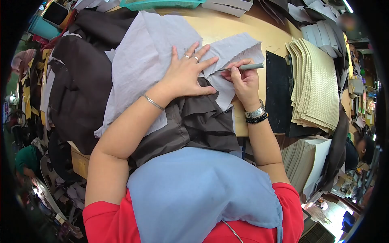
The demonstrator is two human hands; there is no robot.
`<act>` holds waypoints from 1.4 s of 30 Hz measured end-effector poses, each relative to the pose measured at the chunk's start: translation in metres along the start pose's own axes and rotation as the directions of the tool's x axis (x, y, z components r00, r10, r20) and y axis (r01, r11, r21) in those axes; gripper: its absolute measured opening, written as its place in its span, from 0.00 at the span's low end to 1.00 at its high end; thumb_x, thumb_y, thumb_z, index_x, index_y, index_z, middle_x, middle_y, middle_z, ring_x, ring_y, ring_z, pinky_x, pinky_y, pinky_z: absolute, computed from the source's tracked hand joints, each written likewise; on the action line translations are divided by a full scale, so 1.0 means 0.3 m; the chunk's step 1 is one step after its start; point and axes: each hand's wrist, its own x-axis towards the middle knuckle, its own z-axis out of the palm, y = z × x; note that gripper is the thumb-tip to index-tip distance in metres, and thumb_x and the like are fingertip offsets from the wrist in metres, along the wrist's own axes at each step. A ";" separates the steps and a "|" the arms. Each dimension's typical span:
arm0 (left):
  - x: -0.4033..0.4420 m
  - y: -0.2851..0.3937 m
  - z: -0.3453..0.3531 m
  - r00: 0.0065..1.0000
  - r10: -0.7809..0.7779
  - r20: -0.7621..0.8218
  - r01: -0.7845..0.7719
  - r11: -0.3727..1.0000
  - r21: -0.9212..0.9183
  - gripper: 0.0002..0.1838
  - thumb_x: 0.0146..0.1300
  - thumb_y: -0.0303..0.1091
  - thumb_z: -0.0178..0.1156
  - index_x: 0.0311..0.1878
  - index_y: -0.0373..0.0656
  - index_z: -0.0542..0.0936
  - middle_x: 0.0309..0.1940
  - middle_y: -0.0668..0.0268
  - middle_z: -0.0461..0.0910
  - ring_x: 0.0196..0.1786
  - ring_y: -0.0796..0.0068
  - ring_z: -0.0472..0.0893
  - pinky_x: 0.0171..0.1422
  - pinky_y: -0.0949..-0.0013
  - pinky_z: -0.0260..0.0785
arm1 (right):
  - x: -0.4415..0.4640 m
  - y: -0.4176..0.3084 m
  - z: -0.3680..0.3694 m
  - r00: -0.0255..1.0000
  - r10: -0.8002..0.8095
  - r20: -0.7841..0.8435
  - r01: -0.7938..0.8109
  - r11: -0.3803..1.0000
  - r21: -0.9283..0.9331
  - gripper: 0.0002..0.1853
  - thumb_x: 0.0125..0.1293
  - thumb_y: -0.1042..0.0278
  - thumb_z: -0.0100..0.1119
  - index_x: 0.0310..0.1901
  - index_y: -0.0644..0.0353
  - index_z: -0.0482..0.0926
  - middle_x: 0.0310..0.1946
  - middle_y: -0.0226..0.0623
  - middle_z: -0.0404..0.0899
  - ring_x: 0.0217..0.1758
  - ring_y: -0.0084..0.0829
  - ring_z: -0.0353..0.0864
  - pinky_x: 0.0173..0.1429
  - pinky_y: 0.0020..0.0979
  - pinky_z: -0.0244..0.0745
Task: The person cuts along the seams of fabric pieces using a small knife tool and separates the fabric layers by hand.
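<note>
My left hand (186, 71) lies with fingers spread on pale grey-lilac fabric (142, 52), its thumb over dark brown fabric (202, 121). In my right hand (245, 83) is a slim pen-like tool (253, 66) with a grey-green barrel. The tool's thin dark tip points left and meets the grey fabric near the left fingertips; its exact kind cannot be made out. Beneath the tip, a smaller grey fabric piece (239, 46) with a frayed edge reaches to the right. Folds of the brown fabric run down toward my blue apron (202, 182).
To the right stand a stack of cream textured sheets (316, 81) and a black flat panel (277, 93). More dark fabric (81, 89) is heaped at left. A teal tray (162, 4) sits at the far table edge (243, 26). Other people are visible at both sides.
</note>
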 end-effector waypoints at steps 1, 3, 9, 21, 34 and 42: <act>0.000 0.000 0.001 1.000 0.001 -0.003 -0.001 1.000 0.000 0.51 0.46 0.73 0.68 0.74 0.64 0.69 0.80 0.62 0.55 0.82 0.49 0.49 0.70 0.14 0.36 | 0.000 0.000 0.000 1.000 0.003 0.001 -0.003 1.000 0.004 0.07 0.72 0.81 0.52 0.47 0.62 0.68 0.41 0.37 0.79 0.42 0.24 0.84 0.51 0.29 0.86; 0.000 -0.001 0.002 1.000 0.003 -0.008 -0.003 1.000 -0.001 0.51 0.46 0.73 0.68 0.74 0.64 0.70 0.80 0.62 0.55 0.82 0.49 0.49 0.70 0.14 0.36 | 0.000 0.001 -0.001 1.000 0.003 0.001 -0.003 1.000 0.017 0.06 0.72 0.81 0.52 0.46 0.62 0.68 0.41 0.37 0.80 0.42 0.24 0.84 0.51 0.29 0.86; 0.000 0.000 0.003 1.000 0.004 -0.009 -0.004 1.000 0.000 0.51 0.46 0.73 0.67 0.74 0.63 0.70 0.80 0.61 0.55 0.82 0.49 0.49 0.70 0.14 0.37 | 0.000 -0.004 0.004 1.000 -0.014 0.014 0.014 0.999 -0.042 0.06 0.71 0.80 0.54 0.45 0.63 0.69 0.40 0.37 0.82 0.42 0.24 0.85 0.49 0.27 0.84; 0.001 0.003 -0.004 1.000 0.001 0.010 -0.001 1.000 0.026 0.51 0.46 0.74 0.66 0.75 0.64 0.68 0.81 0.61 0.54 0.82 0.49 0.49 0.70 0.14 0.37 | 0.043 -0.021 -0.025 0.972 0.229 0.062 -0.223 0.971 -0.089 0.05 0.70 0.75 0.60 0.43 0.62 0.73 0.37 0.37 0.85 0.38 0.21 0.85 0.43 0.23 0.81; 0.006 0.003 -0.007 0.999 -0.003 0.034 0.001 0.999 0.041 0.51 0.47 0.73 0.66 0.75 0.67 0.67 0.81 0.60 0.54 0.83 0.50 0.48 0.70 0.14 0.37 | 0.065 -0.059 -0.086 0.906 0.365 0.213 -0.387 0.919 0.071 0.05 0.71 0.72 0.61 0.41 0.56 0.73 0.37 0.36 0.86 0.38 0.20 0.85 0.43 0.23 0.82; 0.006 0.009 -0.010 0.999 -0.017 0.047 0.015 0.999 0.038 0.51 0.47 0.74 0.66 0.76 0.67 0.67 0.81 0.59 0.53 0.83 0.50 0.48 0.71 0.14 0.37 | 0.010 -0.065 -0.109 0.983 0.101 0.150 -0.154 0.905 0.396 0.05 0.72 0.72 0.58 0.44 0.55 0.71 0.38 0.38 0.84 0.39 0.27 0.86 0.47 0.31 0.87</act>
